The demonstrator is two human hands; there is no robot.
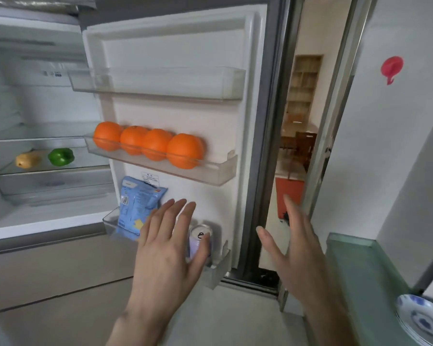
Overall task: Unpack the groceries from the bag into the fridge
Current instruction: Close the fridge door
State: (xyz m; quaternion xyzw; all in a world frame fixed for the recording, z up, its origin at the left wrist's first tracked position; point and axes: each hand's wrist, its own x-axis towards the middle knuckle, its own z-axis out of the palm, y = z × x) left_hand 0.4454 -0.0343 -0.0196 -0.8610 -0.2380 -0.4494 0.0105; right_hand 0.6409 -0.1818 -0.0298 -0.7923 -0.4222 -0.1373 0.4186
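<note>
The fridge door (240,46) stands open in front of me. Its middle bin (210,171) holds several oranges (184,151). In the bottom bin (218,268) a blue snack bag (135,203) stands at the left and a pale drink can (198,238) at the right. My left hand (165,248) is open with fingers spread, just in front of the can and partly covering it; I cannot tell whether the thumb touches it. My right hand (288,240) is open, edge-on, near the door's outer edge. Inside the fridge, a green pepper (60,157) and a yellowish pear (26,159) lie on a glass shelf.
The top door bin (158,83) holds nothing. A glass counter (360,270) at the right carries blue-patterned plates (420,318). A red hook (391,68) sticks to the white wall. Closed lower drawers (48,270) sit below the open compartment.
</note>
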